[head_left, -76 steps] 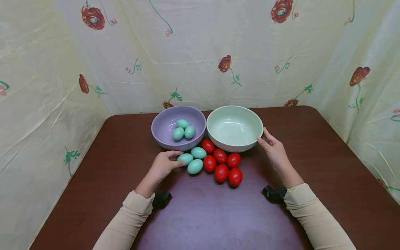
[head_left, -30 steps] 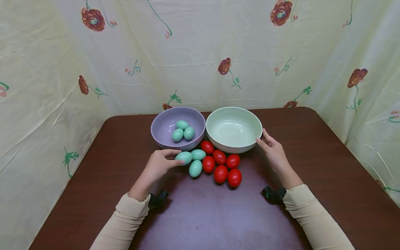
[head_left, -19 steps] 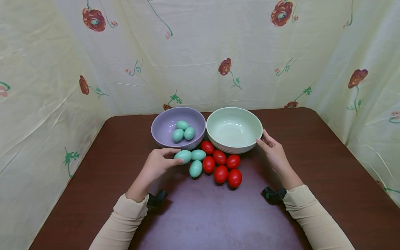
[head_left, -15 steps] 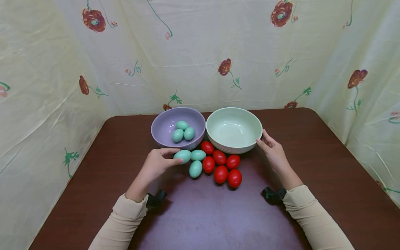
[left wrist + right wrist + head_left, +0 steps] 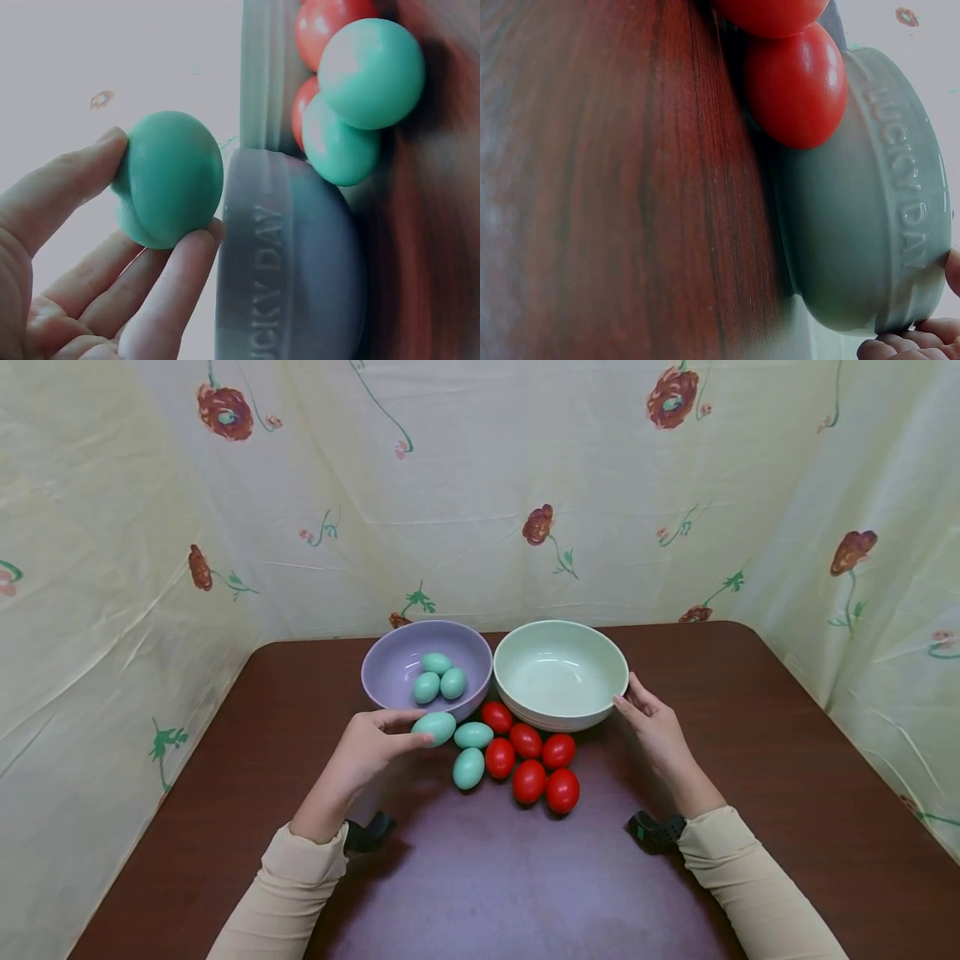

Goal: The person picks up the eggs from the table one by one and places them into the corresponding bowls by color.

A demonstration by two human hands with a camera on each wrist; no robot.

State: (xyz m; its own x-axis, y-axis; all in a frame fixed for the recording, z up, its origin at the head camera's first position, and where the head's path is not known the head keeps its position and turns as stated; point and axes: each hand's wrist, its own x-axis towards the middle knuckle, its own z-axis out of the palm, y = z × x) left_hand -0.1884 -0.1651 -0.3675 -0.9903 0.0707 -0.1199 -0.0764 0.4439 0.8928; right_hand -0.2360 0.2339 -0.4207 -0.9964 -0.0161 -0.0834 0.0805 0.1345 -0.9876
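Observation:
My left hand [image 5: 367, 747] pinches a turquoise egg [image 5: 176, 180] between thumb and fingers. The egg is off the table, at the front of the purple bowl [image 5: 378, 681]. Three turquoise eggs lie inside that bowl. My right hand [image 5: 658, 731] holds the right side of the pale green bowl [image 5: 562, 672], thumb near the rim and fingers against its outer wall. Nothing lies inside the green bowl. On the table before the bowls are two more turquoise eggs, one farther [image 5: 474, 735] and one nearer [image 5: 468, 768]. Beside them several red eggs [image 5: 529, 782] sit in a cluster.
The two bowls stand side by side near the back edge of the dark brown table [image 5: 495, 877]. A floral curtain [image 5: 465, 485] hangs behind the table and along both sides. Each wrist carries a black strapped device.
My left hand has taken a turquoise egg from the group and raised it towards the purple bowl. The two other turquoise eggs have shifted slightly. My right hand stays at the green bowl.

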